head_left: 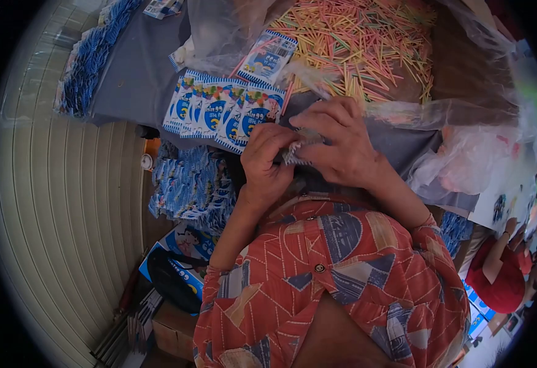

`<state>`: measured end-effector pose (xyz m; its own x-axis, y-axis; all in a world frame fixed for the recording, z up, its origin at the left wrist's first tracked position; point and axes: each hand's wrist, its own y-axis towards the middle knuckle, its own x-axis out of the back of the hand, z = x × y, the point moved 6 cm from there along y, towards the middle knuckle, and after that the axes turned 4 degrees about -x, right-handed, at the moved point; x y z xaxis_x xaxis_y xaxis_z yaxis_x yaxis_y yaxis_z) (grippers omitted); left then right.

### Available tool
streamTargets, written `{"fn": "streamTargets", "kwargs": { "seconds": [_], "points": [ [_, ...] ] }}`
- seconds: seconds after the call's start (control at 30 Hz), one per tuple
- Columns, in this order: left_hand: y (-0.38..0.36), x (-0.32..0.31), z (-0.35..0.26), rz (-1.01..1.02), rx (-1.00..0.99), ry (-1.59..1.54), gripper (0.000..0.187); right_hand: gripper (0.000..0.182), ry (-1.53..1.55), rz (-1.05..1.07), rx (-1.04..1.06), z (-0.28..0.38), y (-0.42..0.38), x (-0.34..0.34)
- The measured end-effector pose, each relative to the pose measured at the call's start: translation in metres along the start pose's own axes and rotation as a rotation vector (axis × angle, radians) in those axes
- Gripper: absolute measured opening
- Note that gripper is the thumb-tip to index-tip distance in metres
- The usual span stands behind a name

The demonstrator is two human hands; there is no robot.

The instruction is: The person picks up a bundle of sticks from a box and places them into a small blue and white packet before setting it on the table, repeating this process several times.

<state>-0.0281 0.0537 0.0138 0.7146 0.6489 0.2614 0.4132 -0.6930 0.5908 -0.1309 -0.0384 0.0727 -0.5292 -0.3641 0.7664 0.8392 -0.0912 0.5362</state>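
My left hand (267, 158) is closed, thumb and fingers pinching the edge of a small sachet (302, 148) with a striped rim. From the other side my right hand (340, 142) curls its fingers round the same sachet, which is mostly hidden between the hands. Just beyond my left hand lies an overlapping row of blue and white printed sachets (213, 113). One more sachet (268, 57) rests above that row, a thin pink stick beside it. A large heap of thin pink, yellow and green sticks (360, 43) spreads on clear plastic past my right hand.
Strips of joined blue sachets (191, 181) hang or lie below the table edge, and more (96, 58) are piled at the far left. A crumpled clear bag (464, 159) sits at the right. A person in a red shirt (495, 276) is farther right. A ridged shutter (60, 214) stands left.
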Motion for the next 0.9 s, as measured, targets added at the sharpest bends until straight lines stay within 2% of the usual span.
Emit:
{"fn": "streamTargets", "kwargs": {
  "seconds": [0.03, 0.1, 0.23, 0.3, 0.4, 0.43, 0.5, 0.6, 0.63, 0.7, 0.83, 0.9],
  "points": [
    [-0.003, -0.003, 0.006, 0.016, -0.010, 0.015, 0.030, 0.022, -0.002, 0.000, -0.008, -0.002, -0.004, -0.002],
    [-0.001, -0.004, 0.012, 0.028, -0.025, 0.034, 0.031, 0.014, 0.082, -0.141, -0.051, -0.009, -0.007, 0.005],
    [-0.002, -0.005, 0.007, 0.054, -0.035, 0.049, 0.032, 0.014, 0.265, -0.240, -0.114, -0.007, -0.007, 0.021],
    [-0.001, -0.009, 0.007, 0.047, -0.033, 0.029, 0.032, 0.017, 0.059, 0.004, -0.017, -0.009, -0.005, 0.004],
    [-0.005, -0.011, 0.013, 0.036, 0.007, 0.018, 0.033, 0.023, 0.035, 0.036, -0.047, -0.010, -0.006, -0.002],
    [-0.005, -0.009, 0.010, 0.041, 0.005, 0.009, 0.033, 0.023, 0.042, 0.038, -0.046, -0.010, -0.007, -0.003],
    [-0.006, -0.007, 0.007, 0.049, 0.007, 0.002, 0.033, 0.027, 0.219, -0.099, -0.106, -0.014, -0.011, 0.008],
    [-0.006, -0.005, 0.003, 0.028, -0.009, -0.045, 0.034, 0.032, 0.299, -0.142, -0.172, -0.011, -0.005, 0.023],
    [-0.004, -0.004, -0.001, 0.026, -0.035, -0.062, 0.034, 0.032, 0.295, -0.142, -0.173, -0.014, -0.008, 0.022],
    [-0.002, -0.006, -0.005, 0.026, -0.065, -0.084, 0.034, 0.035, 0.174, 0.048, -0.154, -0.020, -0.018, 0.005],
    [0.004, -0.008, -0.013, 0.023, -0.025, 0.000, 0.031, 0.038, 0.228, 0.053, -0.130, -0.018, -0.023, 0.004],
    [0.004, -0.009, -0.015, 0.033, -0.012, 0.048, 0.030, 0.038, 0.287, -0.042, -0.137, -0.020, -0.021, 0.014]
  ]
}}
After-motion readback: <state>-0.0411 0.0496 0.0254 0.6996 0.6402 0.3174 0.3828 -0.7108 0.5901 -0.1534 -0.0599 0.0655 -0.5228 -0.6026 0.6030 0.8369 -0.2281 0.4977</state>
